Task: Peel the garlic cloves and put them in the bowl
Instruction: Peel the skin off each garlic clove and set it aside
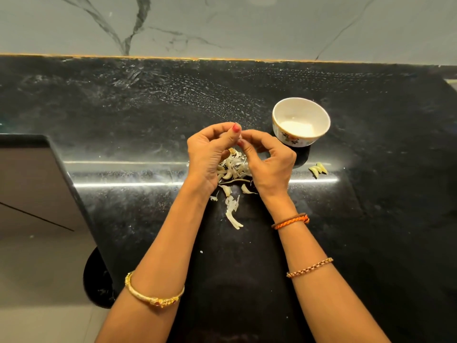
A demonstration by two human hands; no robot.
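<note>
My left hand (209, 154) and my right hand (268, 160) meet fingertip to fingertip above the black counter. Together they pinch a small garlic clove (239, 139), which the fingers mostly hide. Under the hands lies a heap of pale garlic peels (232, 169), with more strips trailing toward me. A white bowl (279, 112) with a flower print stands just right of the hands and looks empty apart from a pale reflection. Two yellowish garlic cloves (318, 168) lie on the counter to the right.
The black stone counter (123, 107) runs back to a grey marble-patterned wall (222, 23). On the left the counter ends at an edge (64, 167), with floor tiles below.
</note>
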